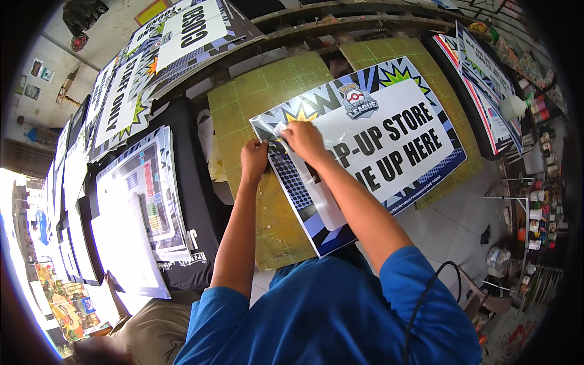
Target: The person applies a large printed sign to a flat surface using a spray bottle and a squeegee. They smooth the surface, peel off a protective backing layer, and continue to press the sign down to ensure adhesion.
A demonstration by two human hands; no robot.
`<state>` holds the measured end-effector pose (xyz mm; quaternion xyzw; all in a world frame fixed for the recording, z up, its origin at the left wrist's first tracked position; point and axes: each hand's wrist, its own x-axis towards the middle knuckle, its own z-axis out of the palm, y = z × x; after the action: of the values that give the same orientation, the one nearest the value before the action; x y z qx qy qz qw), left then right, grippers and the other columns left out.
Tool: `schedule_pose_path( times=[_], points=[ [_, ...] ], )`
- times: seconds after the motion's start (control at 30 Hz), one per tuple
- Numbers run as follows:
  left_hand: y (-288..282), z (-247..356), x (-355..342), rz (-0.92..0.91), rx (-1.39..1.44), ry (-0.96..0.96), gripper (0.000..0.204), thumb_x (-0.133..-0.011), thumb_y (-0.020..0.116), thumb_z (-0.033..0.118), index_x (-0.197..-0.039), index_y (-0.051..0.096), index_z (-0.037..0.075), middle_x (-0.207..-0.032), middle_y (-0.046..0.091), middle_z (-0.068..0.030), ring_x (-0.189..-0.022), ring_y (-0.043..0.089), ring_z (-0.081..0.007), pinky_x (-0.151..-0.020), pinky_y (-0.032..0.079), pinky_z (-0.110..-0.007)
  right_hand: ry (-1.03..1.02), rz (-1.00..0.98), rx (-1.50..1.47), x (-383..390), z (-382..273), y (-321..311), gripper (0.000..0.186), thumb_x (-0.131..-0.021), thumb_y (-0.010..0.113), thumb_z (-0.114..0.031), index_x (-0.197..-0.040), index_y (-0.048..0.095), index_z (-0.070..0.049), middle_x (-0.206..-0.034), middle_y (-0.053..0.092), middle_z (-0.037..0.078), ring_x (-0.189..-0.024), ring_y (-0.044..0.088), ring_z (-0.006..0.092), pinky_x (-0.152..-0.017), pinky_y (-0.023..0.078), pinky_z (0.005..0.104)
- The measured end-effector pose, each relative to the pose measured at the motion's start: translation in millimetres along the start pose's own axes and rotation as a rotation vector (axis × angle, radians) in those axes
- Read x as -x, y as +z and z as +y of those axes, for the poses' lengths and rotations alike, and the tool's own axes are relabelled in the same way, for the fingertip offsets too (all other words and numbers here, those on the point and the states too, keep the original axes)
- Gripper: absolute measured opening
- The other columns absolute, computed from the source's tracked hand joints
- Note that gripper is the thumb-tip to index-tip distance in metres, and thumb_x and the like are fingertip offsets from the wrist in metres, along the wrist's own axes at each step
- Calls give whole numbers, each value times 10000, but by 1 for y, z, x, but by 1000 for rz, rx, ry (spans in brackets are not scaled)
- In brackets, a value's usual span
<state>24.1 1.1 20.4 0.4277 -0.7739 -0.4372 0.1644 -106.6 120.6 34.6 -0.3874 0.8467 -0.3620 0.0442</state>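
A large printed sign lies tilted on a green cutting mat in front of me. It has a white panel with bold black lettering and a blue, patterned border with starbursts. My left hand is closed at the sign's left edge, fingertips pinching it. Over the sign's left part, my right hand is closed on the crumpled upper end of a thin whitish film strip. The strip runs down across the sign toward its lower edge, partly hidden by my right forearm.
On the left, more printed signs lie on a black-covered surface, with a stack of signs behind. Other boards stand at the right, near shelving with small containers. A person in khaki clothing is close on my left.
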Motion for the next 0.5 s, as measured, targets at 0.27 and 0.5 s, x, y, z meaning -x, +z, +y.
schedule_pose_path(
  times=[0.27,0.5],
  points=[
    [-9,5,9,-25,-10,51,296,-799,725,228,-792,648,-57,-653,660,-166,-624,674,-278,-624,525,-371,279,83,98,-27,73,-80,244,-886,577,-239,-769,647,-36,-805,673,207,-780,652,412,-698,510,504],
    [-14,4,10,-96,147,-82,210,-810,730,153,-774,648,-37,-626,663,-101,-541,660,-163,-517,511,-300,86,147,130,-26,28,-12,302,-896,584,-270,-767,650,-6,-772,668,213,-753,650,414,-702,510,505]
  ],
)
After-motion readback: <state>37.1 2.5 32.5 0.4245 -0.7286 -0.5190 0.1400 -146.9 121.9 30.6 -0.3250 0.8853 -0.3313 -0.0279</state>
